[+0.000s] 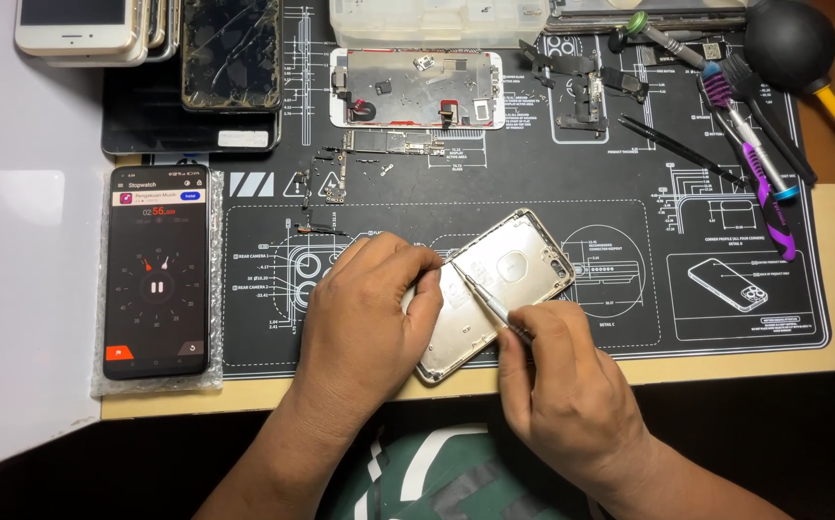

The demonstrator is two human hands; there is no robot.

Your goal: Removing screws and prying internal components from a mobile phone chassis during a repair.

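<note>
An empty silver phone housing (509, 279) lies tilted on the black repair mat (629, 202), inner side up. My left hand (365, 313) grips its left edge and holds it still. My right hand (562, 380) holds a thin metal tool (483, 299), possibly tweezers or a fine screwdriver, with its tip inside the housing near the upper left edge. Both hands touch the housing.
A phone running a stopwatch (156, 272) lies at the left. A removed screen assembly (416, 89), a logic board (393, 144) and small parts sit behind the housing. Stacked phones (230, 58) are back left; screwdrivers (750, 144) and a black air blower (791, 43) back right.
</note>
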